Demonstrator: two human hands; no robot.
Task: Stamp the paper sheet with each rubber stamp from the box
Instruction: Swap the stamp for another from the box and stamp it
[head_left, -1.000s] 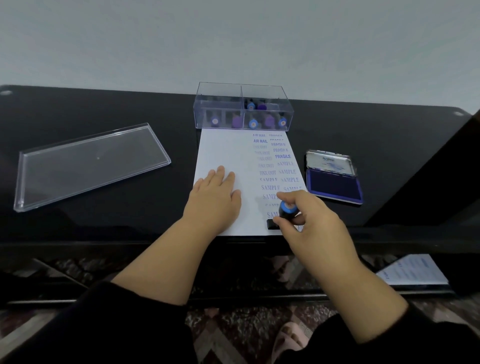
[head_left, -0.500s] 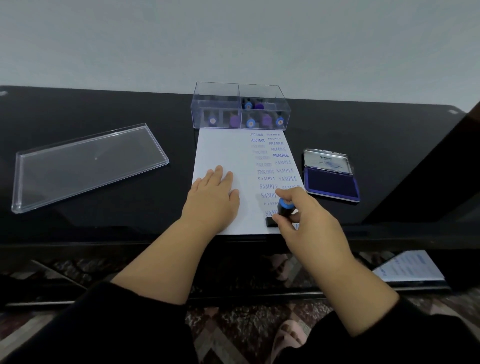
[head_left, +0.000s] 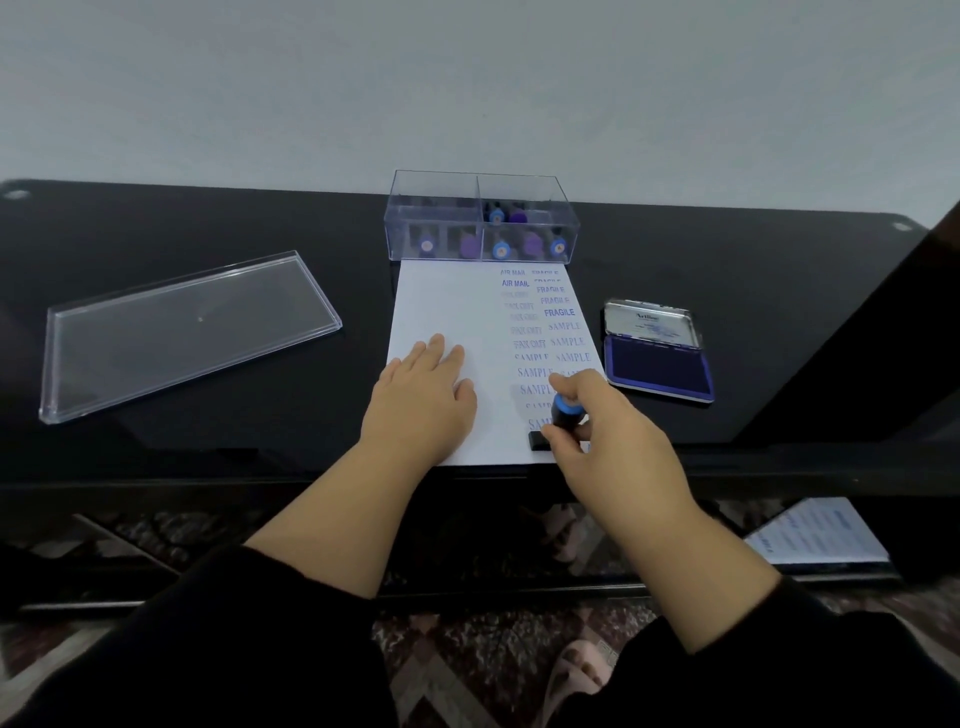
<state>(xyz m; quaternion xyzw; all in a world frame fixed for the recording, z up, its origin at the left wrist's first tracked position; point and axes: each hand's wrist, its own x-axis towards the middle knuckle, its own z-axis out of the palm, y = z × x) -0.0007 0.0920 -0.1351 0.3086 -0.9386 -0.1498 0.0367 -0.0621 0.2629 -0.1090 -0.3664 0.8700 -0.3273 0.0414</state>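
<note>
Pinching the blue-capped stamp (head_left: 563, 415), the right hand (head_left: 613, 441) presses it onto the paper sheet (head_left: 447, 306); left hand (head_left: 423, 400) lies flat, steadying; next, probably a straight lift, then re-inking at the ink pad (head_left: 660, 366).

Clear plastic lid (head_left: 176, 332) flat on black tabletop (head_left: 779, 270), left of frame. Printed sheet (head_left: 815, 532) on lower shelf, lower right. Patterned rug (head_left: 467, 654) below.

You work on a glossy black table (head_left: 208, 457) that mirrors the wall. The paper sheet (head_left: 441, 301) looks matt and smooth. The stamp box (head_left: 480, 215) and its lid (head_left: 182, 332) at left are clear, shiny plastic. The ink pad's (head_left: 657, 356) open lid looks like bright metal.
</note>
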